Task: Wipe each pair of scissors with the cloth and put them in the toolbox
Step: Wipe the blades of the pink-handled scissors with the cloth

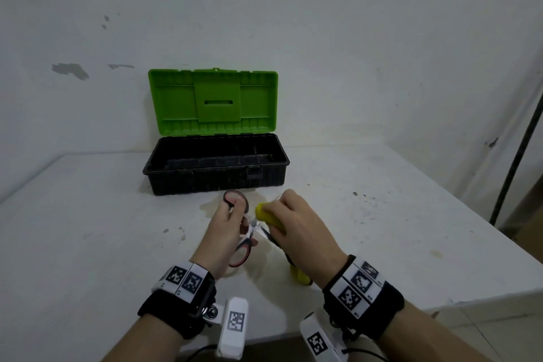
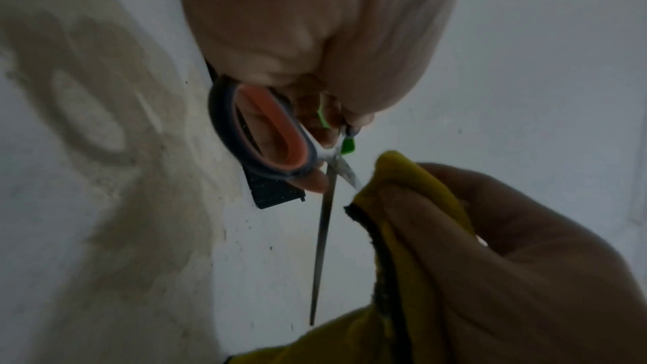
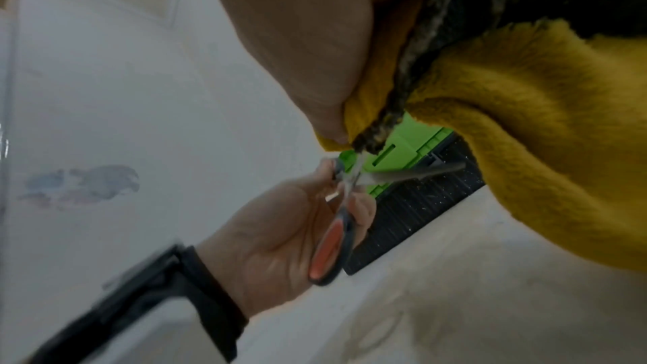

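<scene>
Left hand (image 1: 227,225) grips the scissors (image 1: 245,239) by the handles, fingers curled through the oval loops; the loops are dark grey with an orange-red lining. Blades are spread apart above the counter (image 1: 88,229): thin, flat, bare metal. One blade runs free; the other goes into the cloth (image 1: 269,216). Right hand (image 1: 296,225) has its fingers and thumb pinched on the cloth, folded over that blade. The cloth is a fluffy mustard-yellow pile with a dark stitched edge, and one end hangs below the wrist. The toolbox (image 1: 216,167) stands just behind the hands on the white, stained counter, with a ribbed black plastic tub and a green lid upright.
</scene>
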A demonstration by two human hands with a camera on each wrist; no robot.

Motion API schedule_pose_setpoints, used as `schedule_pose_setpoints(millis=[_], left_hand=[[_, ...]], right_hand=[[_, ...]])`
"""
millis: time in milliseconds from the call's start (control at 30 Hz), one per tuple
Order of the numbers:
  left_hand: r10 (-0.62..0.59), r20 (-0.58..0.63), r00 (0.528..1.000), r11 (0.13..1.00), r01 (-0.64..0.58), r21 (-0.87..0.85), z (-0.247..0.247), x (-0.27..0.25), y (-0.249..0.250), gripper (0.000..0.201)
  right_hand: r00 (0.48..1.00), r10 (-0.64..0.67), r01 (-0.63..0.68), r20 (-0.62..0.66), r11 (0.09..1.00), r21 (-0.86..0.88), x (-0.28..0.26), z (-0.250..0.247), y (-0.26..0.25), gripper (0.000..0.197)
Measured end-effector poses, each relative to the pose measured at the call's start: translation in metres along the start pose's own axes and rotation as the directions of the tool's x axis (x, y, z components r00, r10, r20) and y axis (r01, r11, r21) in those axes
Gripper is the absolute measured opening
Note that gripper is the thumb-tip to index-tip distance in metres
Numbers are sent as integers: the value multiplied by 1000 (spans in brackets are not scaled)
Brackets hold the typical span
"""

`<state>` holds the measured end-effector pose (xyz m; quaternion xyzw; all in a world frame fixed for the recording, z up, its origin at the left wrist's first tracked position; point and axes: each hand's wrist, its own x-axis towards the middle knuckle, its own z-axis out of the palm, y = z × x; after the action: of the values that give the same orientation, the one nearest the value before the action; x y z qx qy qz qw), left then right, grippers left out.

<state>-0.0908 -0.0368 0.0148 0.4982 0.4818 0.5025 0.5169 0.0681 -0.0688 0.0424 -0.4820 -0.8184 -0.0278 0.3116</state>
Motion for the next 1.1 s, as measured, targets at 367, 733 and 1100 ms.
schedule_pose_setpoints(millis=[367, 733, 1100], left_hand=[[-4, -17, 1000, 999, 3, -43, 9, -2, -4, 35], [-60, -35, 998, 996, 58, -63, 14, 5, -6, 25], [-65, -45, 997, 998, 66, 20, 6, 9, -10, 32]], right_hand=[[1000, -25, 24, -18, 999, -48, -2, 9, 7, 16], [997, -76, 74, -30, 996, -47, -7, 3, 3, 9], [981, 80, -77, -178, 997, 25, 10, -5, 34, 12]])
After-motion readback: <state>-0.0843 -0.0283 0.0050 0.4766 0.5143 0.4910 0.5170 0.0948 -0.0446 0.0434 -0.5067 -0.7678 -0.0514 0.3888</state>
